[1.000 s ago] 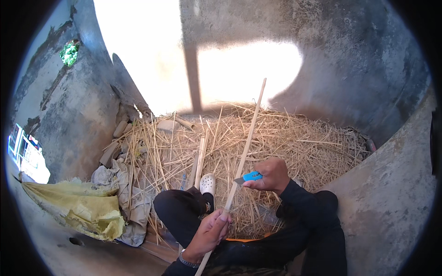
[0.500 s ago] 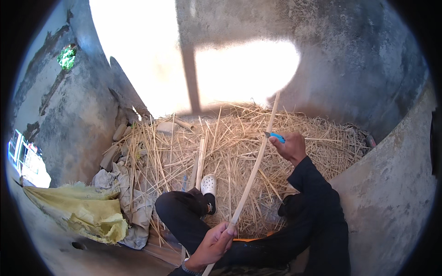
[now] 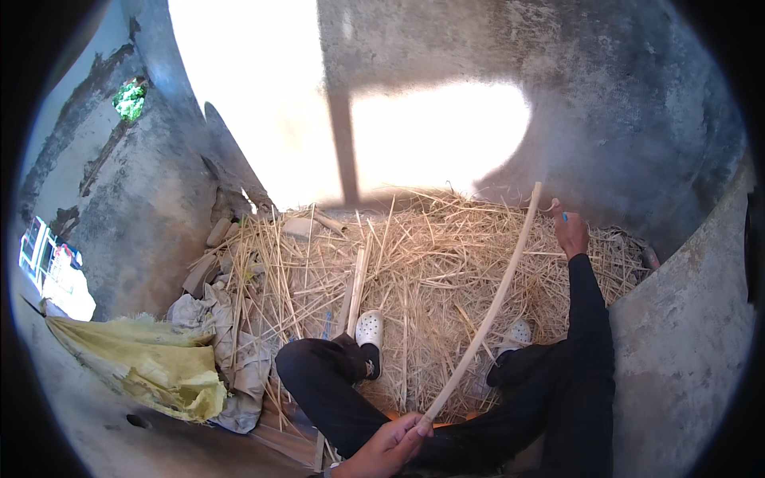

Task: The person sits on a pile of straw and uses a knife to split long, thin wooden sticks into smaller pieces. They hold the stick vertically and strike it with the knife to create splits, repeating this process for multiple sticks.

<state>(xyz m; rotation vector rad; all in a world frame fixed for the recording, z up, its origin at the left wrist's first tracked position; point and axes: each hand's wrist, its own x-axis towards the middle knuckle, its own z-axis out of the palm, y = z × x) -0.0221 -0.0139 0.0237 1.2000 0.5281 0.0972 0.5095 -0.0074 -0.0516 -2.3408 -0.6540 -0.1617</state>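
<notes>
My left hand (image 3: 388, 448) is closed around the near end of a long pale strip of bamboo or cane (image 3: 496, 307). The strip rises away from me, slightly bowed, and its far tip stands before the back wall. Beyond its right side, near that tip, is my right hand (image 3: 571, 235), its arm stretched out. Its fingers are closed on a small blue-handled knife (image 3: 565, 217), of which only a bit of blue shows. A thin pale curl (image 3: 549, 206) lies between that hand and the strip tip; whether they touch I cannot tell.
Straw-like shavings and slivers (image 3: 434, 279) cover the floor between my feet. Split pieces of wood (image 3: 356, 291) lie by my left shoe (image 3: 369, 328). A torn yellow sack (image 3: 143, 362) and grey cloth (image 3: 243, 390) are at the left. Concrete walls (image 3: 629, 103) enclose the space.
My right hand with the knife has moved forward and right, from against the strip to beyond its far end. The strip's far end has swung right and now bows; my left hand still grips it.
</notes>
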